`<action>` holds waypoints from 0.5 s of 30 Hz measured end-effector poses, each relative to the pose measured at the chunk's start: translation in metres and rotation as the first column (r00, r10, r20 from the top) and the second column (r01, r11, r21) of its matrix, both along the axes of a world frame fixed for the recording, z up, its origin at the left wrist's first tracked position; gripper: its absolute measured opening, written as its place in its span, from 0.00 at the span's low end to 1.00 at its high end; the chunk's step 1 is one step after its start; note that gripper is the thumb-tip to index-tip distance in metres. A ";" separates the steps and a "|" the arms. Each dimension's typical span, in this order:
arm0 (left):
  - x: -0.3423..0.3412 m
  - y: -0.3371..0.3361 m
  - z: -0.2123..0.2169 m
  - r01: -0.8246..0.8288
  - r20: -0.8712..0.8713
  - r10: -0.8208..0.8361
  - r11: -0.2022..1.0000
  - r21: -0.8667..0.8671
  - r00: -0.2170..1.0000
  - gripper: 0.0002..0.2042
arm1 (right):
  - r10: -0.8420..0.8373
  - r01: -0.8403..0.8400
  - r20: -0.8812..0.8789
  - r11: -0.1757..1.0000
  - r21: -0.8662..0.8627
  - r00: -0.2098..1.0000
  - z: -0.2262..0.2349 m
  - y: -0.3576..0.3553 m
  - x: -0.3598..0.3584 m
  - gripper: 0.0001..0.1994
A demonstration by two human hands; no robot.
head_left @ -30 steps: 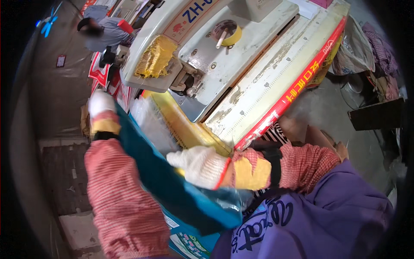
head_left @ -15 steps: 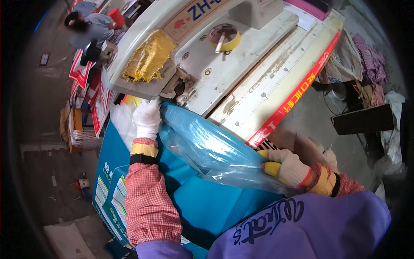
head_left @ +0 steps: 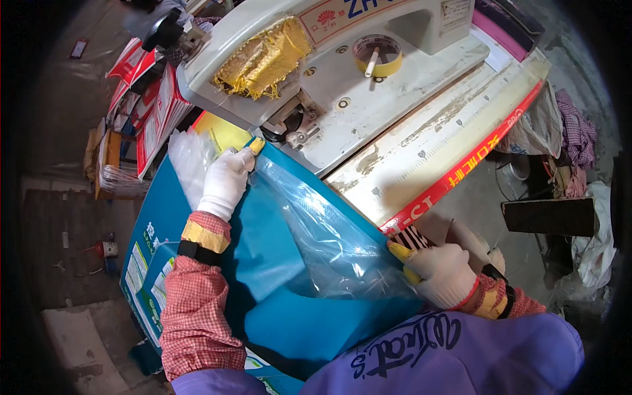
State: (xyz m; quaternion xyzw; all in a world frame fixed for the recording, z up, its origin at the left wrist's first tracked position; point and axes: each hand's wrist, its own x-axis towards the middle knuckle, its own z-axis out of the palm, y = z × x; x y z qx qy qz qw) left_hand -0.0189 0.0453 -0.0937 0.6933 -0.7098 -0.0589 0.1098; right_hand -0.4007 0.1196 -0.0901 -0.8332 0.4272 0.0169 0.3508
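My left hand, in a white glove with yellow fingertips, is closed on the upper edge of a large teal sack, just beside the sewing machine's needle area. Farther right, the other end of that edge is in the closed grip of my right hand, gloved alike. Between the hands the edge runs fairly straight along the machine's bed. A clear plastic liner lies inside the sack's mouth, wrinkled and shiny. More clear plastic bunches left of my left hand.
The pale sewing machine carries a yellow cloth patch and a tape roll with a white stick. A long worn board with a red edge extends right. Stacked red-and-white sacks stand left; a dark box is at right.
The clear liner, earlier bulging over the sack's edge, now lies inside the mouth. The teal edge now shows stretched between my hands, with my left fingertips visible on it.
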 end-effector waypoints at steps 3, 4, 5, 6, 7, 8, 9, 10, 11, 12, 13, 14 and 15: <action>-0.028 -0.007 0.016 0.029 0.158 -0.043 0.995 0.091 0.986 0.05 | 0.100 -0.087 -0.180 0.993 0.078 0.979 -0.004 0.001 -0.011 0.19; -0.025 -0.008 0.015 0.027 0.158 -0.042 0.995 0.095 0.987 0.05 | 0.102 -0.088 -0.179 0.993 0.082 0.979 0.000 -0.002 -0.008 0.19; -0.021 -0.016 0.011 0.064 0.228 -0.067 0.998 0.019 0.971 0.05 | 0.084 -0.043 -0.244 0.985 0.169 0.966 0.005 -0.004 0.001 0.18; -0.017 -0.025 0.008 0.107 0.297 -0.086 0.993 -0.056 0.951 0.05 | 0.071 0.009 -0.309 0.968 0.251 0.948 0.008 -0.006 0.009 0.18; -0.017 -0.042 0.010 0.154 0.331 -0.134 0.987 -0.037 0.934 0.06 | 0.092 -0.055 -0.227 0.985 0.165 0.970 0.000 -0.009 0.017 0.19; -0.001 -0.050 0.007 0.005 0.225 0.008 0.998 -0.060 0.974 0.08 | 0.110 -0.111 -0.101 0.994 -0.004 0.989 -0.013 -0.008 0.025 0.16; 0.025 -0.063 -0.002 0.081 0.251 -0.047 0.989 -0.126 0.967 0.08 | 0.138 -0.133 -0.146 0.990 0.044 0.980 -0.010 -0.019 0.049 0.14; 0.050 -0.083 -0.009 0.110 0.540 -0.039 0.989 -0.100 0.841 0.08 | 0.125 -0.132 -0.045 0.974 -0.185 0.991 -0.021 -0.023 0.062 0.13; 0.124 -0.084 -0.003 0.006 0.278 0.059 0.974 -0.227 0.959 0.09 | 0.171 -0.106 0.175 0.939 -0.327 0.970 -0.011 -0.025 0.088 0.14; 0.102 -0.109 0.006 0.004 0.351 0.114 0.948 -0.319 0.929 0.10 | 0.127 -0.095 0.098 0.954 -0.286 0.987 -0.025 -0.047 0.109 0.15; 0.102 -0.118 0.029 0.055 0.378 0.095 0.929 -0.367 0.921 0.11 | 0.123 -0.107 0.049 0.960 -0.258 0.991 -0.024 -0.063 0.138 0.15; 0.083 -0.120 0.052 0.109 0.262 0.010 0.893 -0.437 0.965 0.13 | -0.241 0.254 -0.159 0.965 0.066 0.957 0.004 -0.085 0.166 0.16; 0.050 -0.126 0.086 0.017 0.397 0.088 0.967 -0.253 0.914 0.15 | -0.029 0.028 -0.004 0.989 -0.148 1.000 -0.007 -0.111 0.172 0.13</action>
